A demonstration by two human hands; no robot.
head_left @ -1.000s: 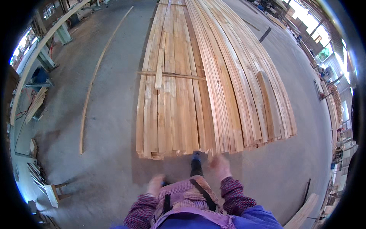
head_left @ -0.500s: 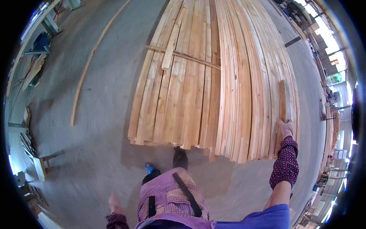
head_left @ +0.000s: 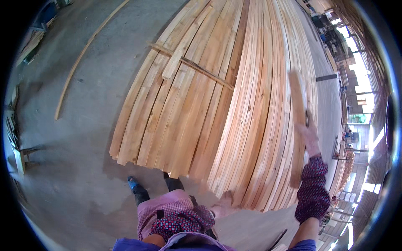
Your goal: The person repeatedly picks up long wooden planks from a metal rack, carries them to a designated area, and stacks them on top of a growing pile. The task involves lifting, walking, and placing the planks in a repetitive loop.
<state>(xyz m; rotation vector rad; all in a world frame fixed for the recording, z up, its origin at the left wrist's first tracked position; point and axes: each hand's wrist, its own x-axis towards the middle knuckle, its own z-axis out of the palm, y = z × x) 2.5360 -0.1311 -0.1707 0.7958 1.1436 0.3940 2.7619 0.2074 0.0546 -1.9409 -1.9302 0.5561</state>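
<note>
Brown, narrow wooden board (head_left: 298, 146) runs lengthwise over the stack of long, pale wooden planks (head_left: 176, 121); I have the right hand (head_left: 309, 136) grasping its right edge, the left hand (head_left: 225, 205) well apart, fingers unreadable.

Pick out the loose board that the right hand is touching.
The short board over the right of the pile: the right hand is on it, while no hand touches the long floor strip or the strip atop the crosspiece.

1. Head camera: wide fisheye, worn above the near end of the lumber stack (head_left: 205, 108).
2. Faces downward and forward, along the stack's length.
3. Close range; upper edge crops stack's far end.
</note>
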